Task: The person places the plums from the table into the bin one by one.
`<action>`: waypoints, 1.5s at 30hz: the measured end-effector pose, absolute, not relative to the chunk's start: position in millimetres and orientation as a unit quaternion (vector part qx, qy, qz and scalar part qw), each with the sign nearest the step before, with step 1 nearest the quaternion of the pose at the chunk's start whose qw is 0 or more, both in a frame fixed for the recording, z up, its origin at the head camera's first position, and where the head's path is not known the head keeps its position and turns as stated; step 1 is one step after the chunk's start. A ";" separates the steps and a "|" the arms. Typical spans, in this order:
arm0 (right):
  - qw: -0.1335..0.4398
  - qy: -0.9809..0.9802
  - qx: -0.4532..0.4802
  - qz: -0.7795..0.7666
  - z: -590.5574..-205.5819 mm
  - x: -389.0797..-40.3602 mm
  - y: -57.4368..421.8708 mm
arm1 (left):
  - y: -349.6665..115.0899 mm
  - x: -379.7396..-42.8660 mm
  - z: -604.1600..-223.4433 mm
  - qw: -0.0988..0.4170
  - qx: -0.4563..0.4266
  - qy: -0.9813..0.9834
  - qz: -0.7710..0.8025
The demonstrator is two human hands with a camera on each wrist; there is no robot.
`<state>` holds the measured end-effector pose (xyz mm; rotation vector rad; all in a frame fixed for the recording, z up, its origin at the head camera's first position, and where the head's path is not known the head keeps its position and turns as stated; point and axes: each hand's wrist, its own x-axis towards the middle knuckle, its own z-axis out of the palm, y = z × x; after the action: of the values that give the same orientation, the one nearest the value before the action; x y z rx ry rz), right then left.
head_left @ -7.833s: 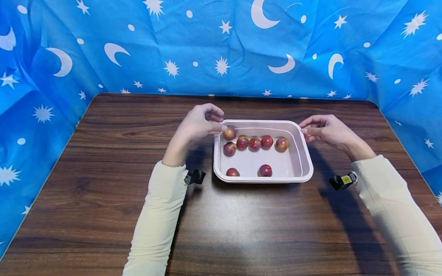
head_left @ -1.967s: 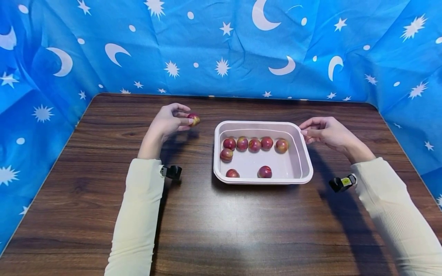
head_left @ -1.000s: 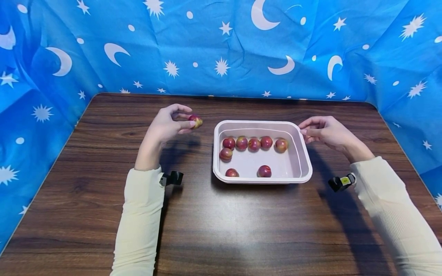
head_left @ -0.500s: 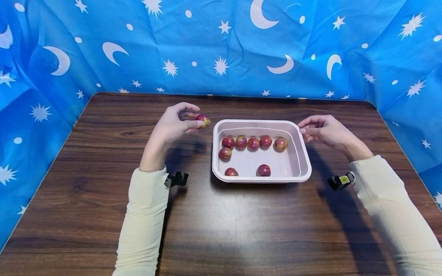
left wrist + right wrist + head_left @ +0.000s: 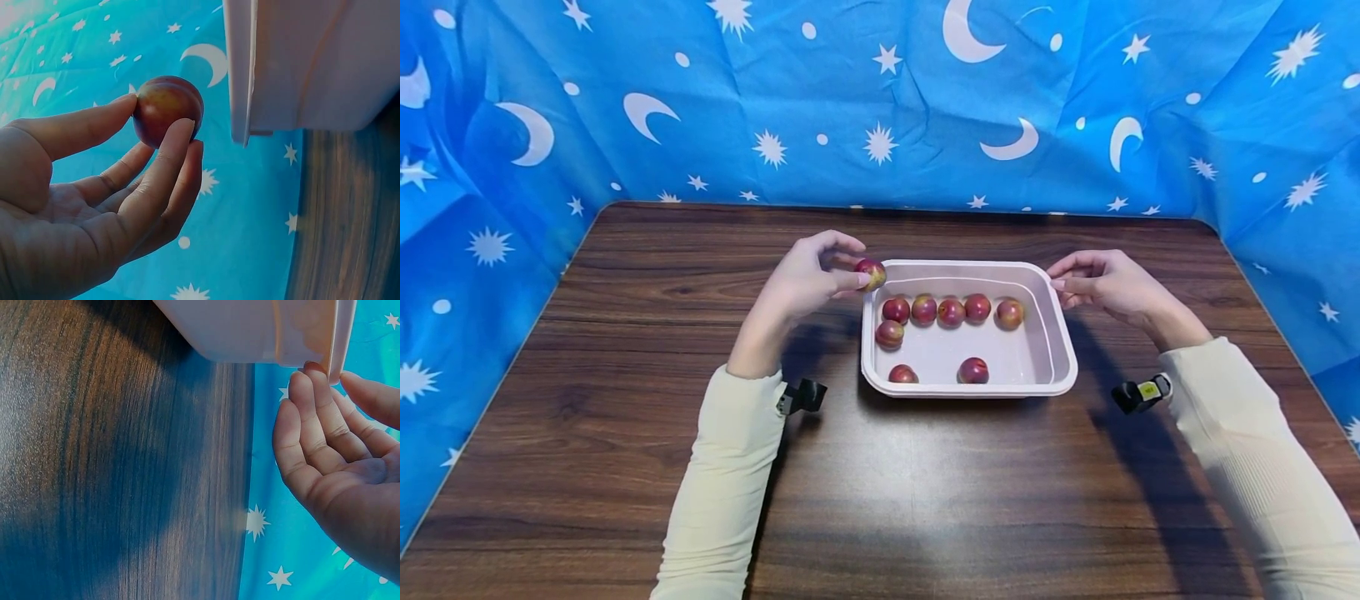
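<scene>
My left hand [image 5: 808,279] pinches a red and yellow plum [image 5: 872,273] between thumb and fingertips, at the far left corner of a white plastic tub [image 5: 970,390]. The left wrist view shows this plum [image 5: 164,109] held up beside the tub's outer wall [image 5: 275,69], apart from it there. Several plums lie inside the tub: a row of plums [image 5: 951,312] along its far side, another plum [image 5: 890,335] at the left, and two at the near side. My right hand [image 5: 1112,287] pinches the tub's rim [image 5: 336,344] at the far right corner, thumb and fingers on either side.
A dark wood-grain table [image 5: 910,500] carries the tub. Behind and beside it hangs a blue cloth [image 5: 850,100] printed with white moons and stars. Small black cameras [image 5: 802,397] are worn on both wrists.
The left hand lifted a plum from the tub's far left corner and carried it left; over the last second it came back right to that corner. The right hand stayed on the rim.
</scene>
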<state>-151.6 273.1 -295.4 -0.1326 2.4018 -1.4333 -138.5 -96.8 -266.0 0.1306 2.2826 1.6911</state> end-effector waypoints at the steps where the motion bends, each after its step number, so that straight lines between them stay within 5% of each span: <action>1: 0.170 0.846 -0.047 -0.504 -295.4 -151.6 273.2 | -95.1 -138.1 -265.8 0.150 0.048 0.795 0.586; 45: 0.172 0.836 -0.050 -0.518 -295.6 -152.1 273.4 | -95.2 -138.5 -267.6 0.156 0.072 0.775 0.609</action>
<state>-152.1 273.4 -295.6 -0.1408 2.3735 -1.4705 -138.5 -95.2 -267.6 0.2048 2.2182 1.7426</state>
